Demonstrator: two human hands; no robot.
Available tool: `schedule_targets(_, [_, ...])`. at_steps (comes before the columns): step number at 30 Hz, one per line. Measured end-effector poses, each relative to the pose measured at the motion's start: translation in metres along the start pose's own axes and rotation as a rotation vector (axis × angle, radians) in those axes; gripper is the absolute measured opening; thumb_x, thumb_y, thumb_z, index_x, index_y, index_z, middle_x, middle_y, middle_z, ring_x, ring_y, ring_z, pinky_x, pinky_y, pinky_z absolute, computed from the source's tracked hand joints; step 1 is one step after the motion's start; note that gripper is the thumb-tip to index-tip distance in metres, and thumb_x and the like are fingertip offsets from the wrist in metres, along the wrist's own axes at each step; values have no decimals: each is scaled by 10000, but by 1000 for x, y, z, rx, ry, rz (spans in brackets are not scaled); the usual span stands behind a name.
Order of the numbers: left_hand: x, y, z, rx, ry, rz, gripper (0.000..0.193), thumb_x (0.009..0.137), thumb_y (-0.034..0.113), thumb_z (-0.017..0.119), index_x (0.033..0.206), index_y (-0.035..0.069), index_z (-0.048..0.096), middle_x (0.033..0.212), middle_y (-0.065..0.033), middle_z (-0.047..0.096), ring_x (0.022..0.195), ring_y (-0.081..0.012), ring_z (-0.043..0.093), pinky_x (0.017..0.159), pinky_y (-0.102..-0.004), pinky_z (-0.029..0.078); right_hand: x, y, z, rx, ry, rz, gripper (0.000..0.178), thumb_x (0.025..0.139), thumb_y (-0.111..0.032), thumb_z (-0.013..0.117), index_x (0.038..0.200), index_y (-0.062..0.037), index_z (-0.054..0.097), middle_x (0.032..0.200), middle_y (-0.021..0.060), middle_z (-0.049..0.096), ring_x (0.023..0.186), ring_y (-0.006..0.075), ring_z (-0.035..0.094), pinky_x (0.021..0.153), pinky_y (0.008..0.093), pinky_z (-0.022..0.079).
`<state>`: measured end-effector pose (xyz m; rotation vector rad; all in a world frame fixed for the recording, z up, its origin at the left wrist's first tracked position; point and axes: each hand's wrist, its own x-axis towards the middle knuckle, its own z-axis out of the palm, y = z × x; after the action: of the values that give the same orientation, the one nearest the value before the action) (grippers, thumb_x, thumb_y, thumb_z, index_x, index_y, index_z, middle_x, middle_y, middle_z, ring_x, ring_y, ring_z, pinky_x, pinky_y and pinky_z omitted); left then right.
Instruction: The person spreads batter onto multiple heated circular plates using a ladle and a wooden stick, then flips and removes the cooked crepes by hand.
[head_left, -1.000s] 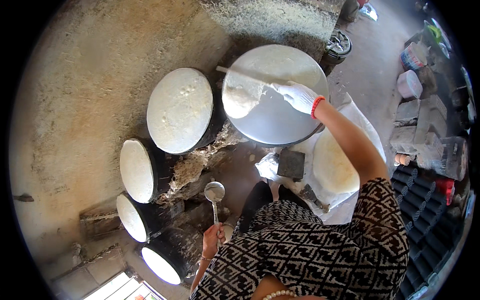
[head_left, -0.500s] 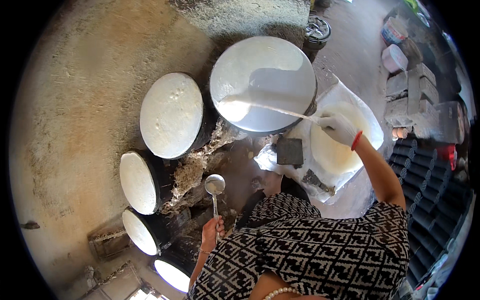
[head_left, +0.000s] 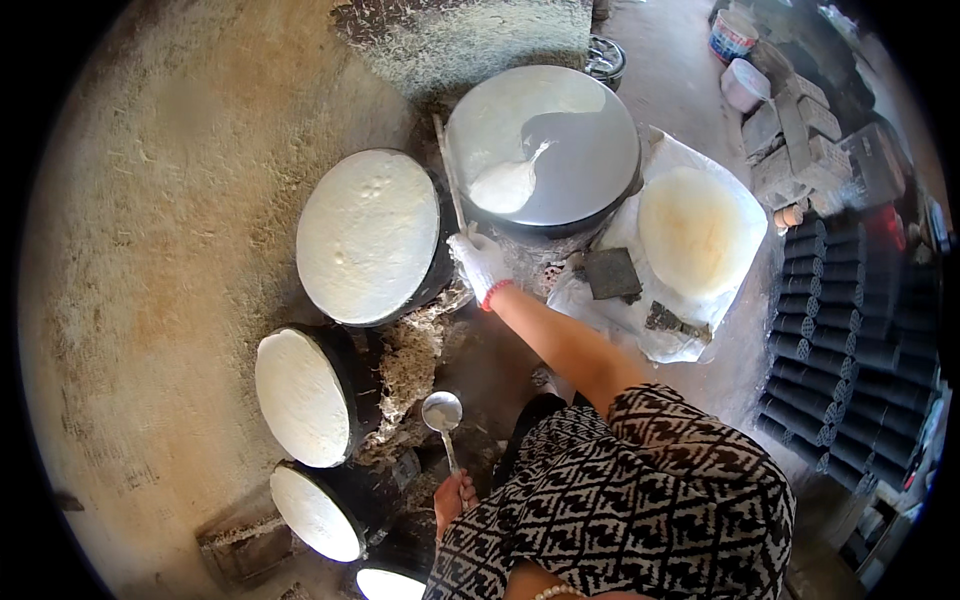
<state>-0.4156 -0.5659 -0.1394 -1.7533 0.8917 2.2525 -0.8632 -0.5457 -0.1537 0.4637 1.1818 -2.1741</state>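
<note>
The stick (head_left: 447,165) is at the left rim of the big round griddle (head_left: 590,190), and from where I stand I can't tell whether it touches that rim or hangs just beside it. The gloved right hand (head_left: 478,262) is clamped around its near end. Lower down, the left hand (head_left: 456,497) has its fingers wrapped round the handle of a ladle (head_left: 442,411), bowl outward. A thick mound of batter (head_left: 503,188) sits toward the near left of the griddle, a thin tail trailing off to the far right, with a bare part beside it. The step looks like spreading; to do it well, I'd lay the stick's long edge low and flat, sweep with light, even pressure, and carry the mound across before it sets. A dug-in end would likely tear the batter. The stick's long axis runs nearly straight away from the right hand, its free end pointing outward and leaning slightly left.
</note>
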Motion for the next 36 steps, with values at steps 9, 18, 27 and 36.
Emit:
schedule_targets(9, [43, -28, -122, -94, -272, -59, 281, 990, 272, 523, 1163, 53, 495, 905, -13, 483, 683, -133, 398, 611, -326, 373, -54, 18, -76, -34, 233, -155, 129, 903, -209, 632, 931, -83, 622, 664, 41, 571, 456, 150, 495, 395, 301, 392])
schedule_targets(18, [11, 19, -74, 62, -185, -5, 291, 1010, 314, 482, 1152, 60, 474, 876, -2, 451, 679, -133, 399, 590, -354, 397, -49, 25, -111, -923, 347, -738, 452, 894, -83, 538, 1344, -80, 494, 1045, 284, 621, 960, 426, 618, 809, 460, 503])
schedule_targets(27, [46, 13, -66, -12, -298, -2, 360, 1025, 293, 470, 1284, 44, 442, 995, -35, 473, 706, -156, 409, 595, -380, 392, -71, -24, -117, -1368, 239, -635, 385, 934, -195, 504, 1317, -152, 497, 834, 245, 620, 800, 442, 618, 751, 524, 500])
schedule_targets(36, [24, -12, 22, 8, -208, 13, 359, 1020, 229, 491, 1287, -9, 458, 930, -48, 506, 666, -128, 436, 538, -339, 408, -55, -119, -216, -1321, 326, -746, 478, 907, -157, 525, 1380, -140, 458, 880, 271, 651, 815, 440, 633, 713, 534, 488])
